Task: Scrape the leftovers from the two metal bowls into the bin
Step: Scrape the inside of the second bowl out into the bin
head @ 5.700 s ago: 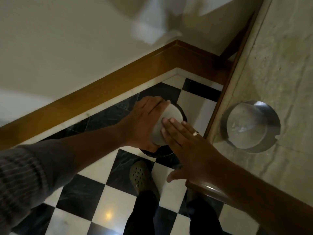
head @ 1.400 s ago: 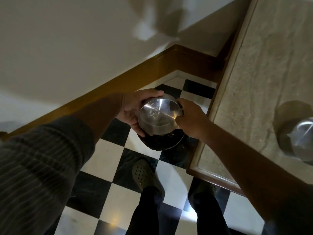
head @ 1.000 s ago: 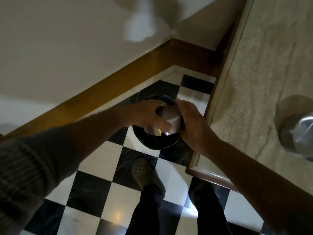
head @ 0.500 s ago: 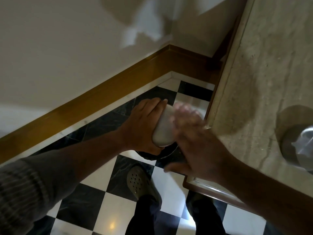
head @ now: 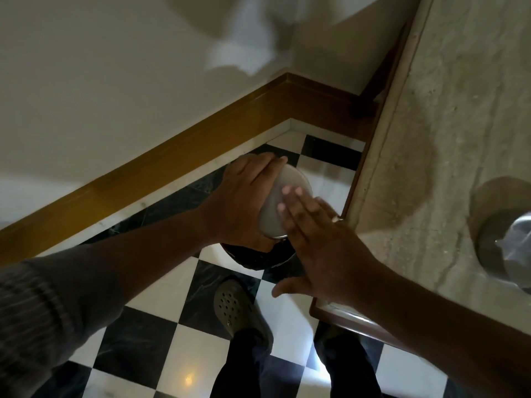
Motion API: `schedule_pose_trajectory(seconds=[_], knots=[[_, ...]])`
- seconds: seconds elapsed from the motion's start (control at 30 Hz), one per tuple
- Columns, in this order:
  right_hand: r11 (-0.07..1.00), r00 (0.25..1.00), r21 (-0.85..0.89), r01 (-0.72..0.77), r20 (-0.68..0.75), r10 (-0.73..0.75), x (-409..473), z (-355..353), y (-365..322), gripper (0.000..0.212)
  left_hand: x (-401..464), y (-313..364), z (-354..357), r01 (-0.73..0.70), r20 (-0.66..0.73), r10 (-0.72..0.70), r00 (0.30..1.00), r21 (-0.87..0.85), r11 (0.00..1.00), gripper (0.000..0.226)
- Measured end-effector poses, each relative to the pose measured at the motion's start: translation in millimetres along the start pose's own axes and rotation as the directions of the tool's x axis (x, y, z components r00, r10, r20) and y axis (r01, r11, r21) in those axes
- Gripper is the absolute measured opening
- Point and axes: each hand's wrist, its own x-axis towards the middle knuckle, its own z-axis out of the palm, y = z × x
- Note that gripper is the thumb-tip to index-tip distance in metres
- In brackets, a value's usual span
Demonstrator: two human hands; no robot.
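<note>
My left hand (head: pixel 244 205) grips a metal bowl (head: pixel 283 196) turned upside down over the black bin (head: pixel 258 258) on the floor. Only the bin's near rim shows beneath the hands. My right hand (head: pixel 319 242) lies flat and open, its fingertips on the bowl's upturned bottom. A second metal bowl (head: pixel 505 248) stands on the stone counter at the far right, partly cut off by the frame edge. What is inside either bowl is hidden.
The stone counter (head: pixel 431 124) with a wooden edge runs down the right side. A white wall with a wooden skirting board (head: pixel 172 156) closes the left and back. My feet in clogs (head: pixel 235 308) stand on the black-and-white checkered floor just before the bin.
A second ago both hands held the bowl low over the bin. Now it is upside down in my left hand, and my right hand has flattened with its fingertips on the base.
</note>
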Motion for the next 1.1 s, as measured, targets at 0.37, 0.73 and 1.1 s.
schedule_pose_trajectory(seconds=[0.37, 0.73, 1.1], knots=[[0.997, 0.831, 0.045, -0.069, -0.550, 0.083, -0.7, -33.8, -8.2, 0.105, 1.7, -12.3, -6.1, 0.055, -0.012, -0.055, 0.998, 0.028, 0.998, 0.127], [0.991, 0.913, 0.136, -0.016, -0.402, 0.070, 4.0, -22.4, -5.9, 0.113, -9.2, -13.0, 4.5, 0.050, -0.072, -0.049, 0.996, 0.015, 0.999, 0.123], [0.998, 0.996, -0.041, -0.053, 0.065, 0.055, 27.9, 13.0, 11.2, 0.107, -5.1, -0.2, 9.5, 0.151, -0.028, -0.153, 0.988, -0.072, 0.986, 0.122]])
